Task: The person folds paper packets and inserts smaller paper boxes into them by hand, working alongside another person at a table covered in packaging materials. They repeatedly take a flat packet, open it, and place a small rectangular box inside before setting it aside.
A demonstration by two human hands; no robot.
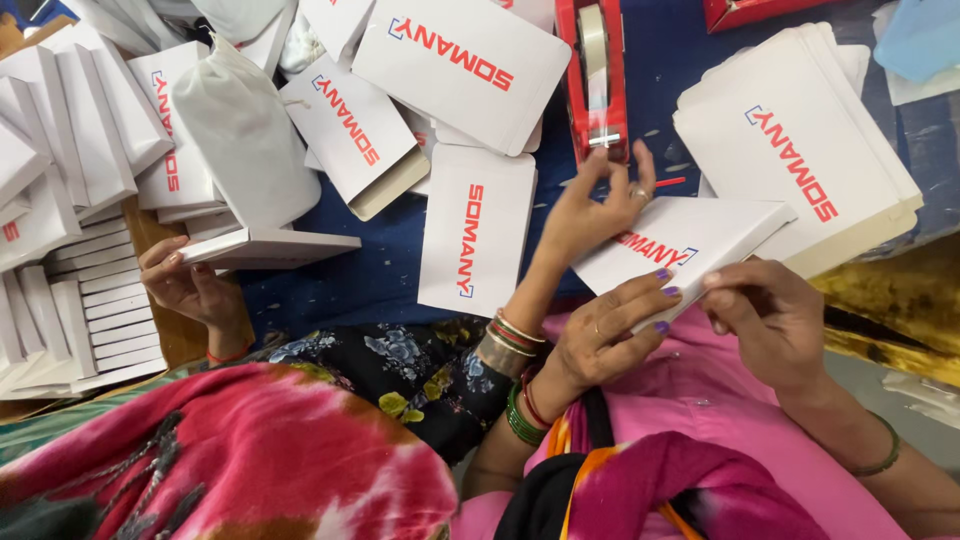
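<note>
Gripping a flat white box (690,245) printed in red and blue, the left hand (605,335) clamps the box's near edge: purple-nailed fingers curl over the top face while the thumb sits underneath. The right hand (770,315) is closed on the same near edge just to the right, fingertips pinching the rim. The box is held tilted above the lap, at the near edge of the blue-covered desk (390,265).

A co-worker's hand (595,205), wearing a ring and bangles, reaches across from the left. Its spread fingers rest at the box's far left corner, just below a red tape dispenser (597,75) standing at the desk's far edge.

To the right of the held box, a stack of flat white sleeves (800,150) lies near the desk's right edge, touching the box's far corner. One white sleeve (475,240) lies alone at the desk's centre.

Toward the left, a second co-worker's hand (190,290) supports a flat white box (270,248) from below. A white cloth pouch (245,135) lies above it. Rows of assembled white boxes (70,230) fill the left edge.
</note>
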